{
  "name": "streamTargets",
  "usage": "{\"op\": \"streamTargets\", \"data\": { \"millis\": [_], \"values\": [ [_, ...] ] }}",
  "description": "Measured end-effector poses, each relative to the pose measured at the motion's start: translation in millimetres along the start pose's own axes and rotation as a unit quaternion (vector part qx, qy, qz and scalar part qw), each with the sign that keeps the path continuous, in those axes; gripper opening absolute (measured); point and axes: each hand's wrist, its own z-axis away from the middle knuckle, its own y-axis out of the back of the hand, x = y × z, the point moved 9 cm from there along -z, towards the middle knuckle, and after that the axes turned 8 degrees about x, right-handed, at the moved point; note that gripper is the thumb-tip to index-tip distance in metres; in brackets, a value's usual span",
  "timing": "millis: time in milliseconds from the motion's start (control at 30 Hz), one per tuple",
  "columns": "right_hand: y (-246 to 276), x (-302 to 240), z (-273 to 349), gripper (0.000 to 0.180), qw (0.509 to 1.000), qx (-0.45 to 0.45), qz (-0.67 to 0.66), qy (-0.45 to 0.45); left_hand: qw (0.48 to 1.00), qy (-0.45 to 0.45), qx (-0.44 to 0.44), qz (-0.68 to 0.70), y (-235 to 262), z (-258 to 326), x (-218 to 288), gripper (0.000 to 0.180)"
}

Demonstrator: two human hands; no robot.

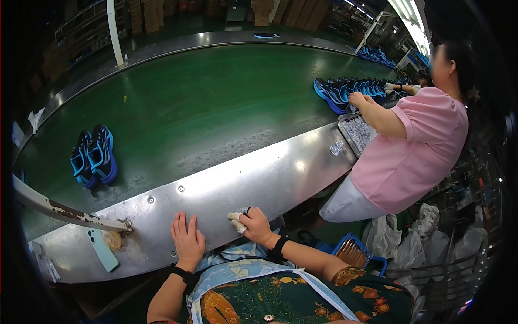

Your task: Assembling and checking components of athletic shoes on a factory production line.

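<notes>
My left hand (187,237) lies flat on the metal ledge (259,175), fingers stretched out, holding nothing. To its right, my right hand (259,227) is closed on a small white cloth-like wad (237,220), low over the same ledge. Some of its fingers are hidden by the white material, and a greyish, dark-edged bit shows beside it. Beyond the ledge, a pair of black and blue sports shoes (94,155) stands on the green conveyor belt (194,97), off to the left.
A mint-green phone (103,251) and a rusty white post (70,213) are at the ledge's left. On the right, a person in pink (415,146) handles a row of blue shoes (332,94) beside a tray (357,132). Clear round pieces (336,148) and a blue crate (359,251) are nearer.
</notes>
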Motion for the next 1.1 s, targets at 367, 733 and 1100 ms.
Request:
{"op": "streamTargets", "data": {
  "millis": [367, 733, 1100],
  "values": [
    [2.5, -1.7, -3.2, 0.026, 1.0, 0.002, -0.009, 0.0, 1.0, 0.0, -0.002, 0.0, -0.1, -1.9, 1.6, 0.048],
    [1.8, 2.2, -1.5, 0.024, 1.0, -0.001, -0.003, -0.007, 1.0, 0.001, -0.004, 0.003, -2.5, -1.7, 2.7, 0.048],
    [1.9, 3.9, -1.3, 0.024, 1.0, -0.001, 0.001, -0.008, 1.0, 0.006, -0.009, 0.003, -5.3, -1.7, 1.7, 0.047]
  ]
}}
